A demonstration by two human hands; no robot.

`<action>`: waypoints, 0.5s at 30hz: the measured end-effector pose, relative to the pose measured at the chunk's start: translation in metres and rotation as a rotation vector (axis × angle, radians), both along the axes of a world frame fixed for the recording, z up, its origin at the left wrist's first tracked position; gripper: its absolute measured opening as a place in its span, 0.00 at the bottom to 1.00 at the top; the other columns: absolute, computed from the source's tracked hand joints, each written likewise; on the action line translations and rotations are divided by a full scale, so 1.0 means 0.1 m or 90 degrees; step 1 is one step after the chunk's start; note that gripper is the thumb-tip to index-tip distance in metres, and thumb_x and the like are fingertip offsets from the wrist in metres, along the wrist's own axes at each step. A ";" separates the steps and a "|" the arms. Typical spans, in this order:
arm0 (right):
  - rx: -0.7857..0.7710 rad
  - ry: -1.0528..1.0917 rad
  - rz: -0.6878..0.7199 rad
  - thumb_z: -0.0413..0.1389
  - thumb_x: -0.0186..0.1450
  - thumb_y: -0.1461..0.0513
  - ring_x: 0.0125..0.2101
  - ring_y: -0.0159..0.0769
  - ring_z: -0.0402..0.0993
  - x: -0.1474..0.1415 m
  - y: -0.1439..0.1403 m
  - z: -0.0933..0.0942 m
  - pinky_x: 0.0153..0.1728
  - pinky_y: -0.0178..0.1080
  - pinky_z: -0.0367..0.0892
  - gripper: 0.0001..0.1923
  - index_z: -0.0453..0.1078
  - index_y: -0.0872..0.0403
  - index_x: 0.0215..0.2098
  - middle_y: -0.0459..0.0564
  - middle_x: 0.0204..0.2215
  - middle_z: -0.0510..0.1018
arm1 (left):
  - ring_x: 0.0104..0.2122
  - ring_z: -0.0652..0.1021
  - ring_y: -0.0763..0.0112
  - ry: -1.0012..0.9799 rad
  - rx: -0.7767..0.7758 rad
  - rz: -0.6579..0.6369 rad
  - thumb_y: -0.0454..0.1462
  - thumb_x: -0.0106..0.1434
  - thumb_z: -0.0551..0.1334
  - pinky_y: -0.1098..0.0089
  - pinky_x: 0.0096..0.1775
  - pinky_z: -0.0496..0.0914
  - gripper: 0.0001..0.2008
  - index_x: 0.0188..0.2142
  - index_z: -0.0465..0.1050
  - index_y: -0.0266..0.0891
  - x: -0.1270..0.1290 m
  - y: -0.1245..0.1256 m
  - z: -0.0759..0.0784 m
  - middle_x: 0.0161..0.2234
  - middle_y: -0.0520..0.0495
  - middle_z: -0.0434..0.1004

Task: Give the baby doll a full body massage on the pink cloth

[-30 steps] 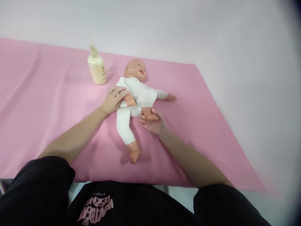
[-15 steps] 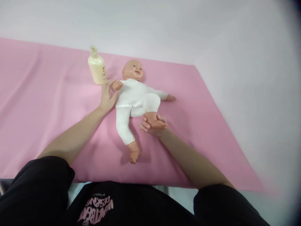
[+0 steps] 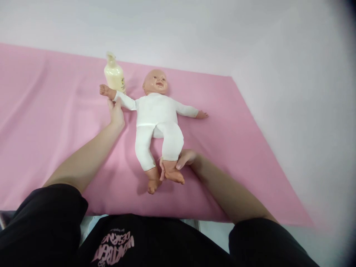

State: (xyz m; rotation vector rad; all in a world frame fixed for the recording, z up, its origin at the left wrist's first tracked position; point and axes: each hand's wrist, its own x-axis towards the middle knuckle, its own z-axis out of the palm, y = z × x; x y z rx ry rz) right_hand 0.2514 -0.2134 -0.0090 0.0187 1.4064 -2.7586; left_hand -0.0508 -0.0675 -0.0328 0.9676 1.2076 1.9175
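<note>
A baby doll (image 3: 157, 113) in a white suit lies face up on the pink sheet (image 3: 55, 122), head away from me, arms spread. My left hand (image 3: 116, 113) holds the doll's arm near the wrist, stretched out to the left. My right hand (image 3: 182, 159) grips the doll's foot and ankle near the sheet's front, with that leg stretched straight toward me. The doll's other foot (image 3: 152, 183) rests beside it. A cream lotion bottle (image 3: 114, 76) stands upright just behind the held arm.
The pink sheet covers a white surface (image 3: 292, 92) that shows bare to the right and behind. The sheet's front edge lies close to my black shirt (image 3: 133, 241).
The doll has been rolled from its side onto its back. My left hand drew its arm out to the left, and my right hand pulled the bent leg straight toward me.
</note>
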 end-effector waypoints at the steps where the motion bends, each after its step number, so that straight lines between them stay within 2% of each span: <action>1: 0.001 0.000 -0.002 0.67 0.60 0.56 0.48 0.49 0.83 0.00 0.00 0.00 0.53 0.48 0.72 0.22 0.71 0.57 0.48 0.63 0.44 0.85 | 0.56 0.77 0.61 -0.001 0.001 0.000 0.57 0.62 0.66 0.59 0.57 0.73 0.22 0.45 0.63 0.48 0.00 0.00 0.00 0.54 0.45 0.74; 6: 0.025 0.000 0.011 0.67 0.60 0.54 0.47 0.50 0.82 0.00 0.01 0.00 0.53 0.50 0.72 0.26 0.69 0.59 0.50 0.64 0.44 0.84 | 0.55 0.77 0.60 0.018 0.001 0.008 0.60 0.61 0.65 0.58 0.56 0.73 0.25 0.46 0.64 0.48 -0.02 0.01 -0.03 0.53 0.45 0.75; 11: -0.001 0.127 0.054 0.65 0.61 0.53 0.48 0.51 0.82 0.02 0.06 -0.13 0.54 0.53 0.72 0.26 0.68 0.61 0.51 0.67 0.45 0.84 | 0.60 0.73 0.64 0.135 0.010 -0.013 0.62 0.71 0.50 0.57 0.55 0.70 0.26 0.53 0.64 0.47 -0.01 0.00 -0.03 0.58 0.44 0.71; 13: -0.026 0.210 0.065 0.64 0.62 0.52 0.50 0.50 0.82 0.02 0.08 -0.19 0.58 0.53 0.69 0.25 0.69 0.60 0.51 0.66 0.47 0.83 | 0.58 0.73 0.65 0.165 0.052 -0.013 0.62 0.69 0.54 0.57 0.56 0.70 0.27 0.56 0.62 0.47 0.04 -0.05 0.02 0.59 0.44 0.70; 15: -0.059 0.307 0.066 0.62 0.64 0.51 0.52 0.46 0.81 0.00 0.08 -0.25 0.64 0.52 0.62 0.25 0.69 0.57 0.52 0.63 0.49 0.83 | 0.55 0.74 0.65 0.180 0.120 -0.009 0.61 0.63 0.65 0.57 0.58 0.71 0.33 0.58 0.60 0.48 0.13 -0.11 0.10 0.59 0.44 0.70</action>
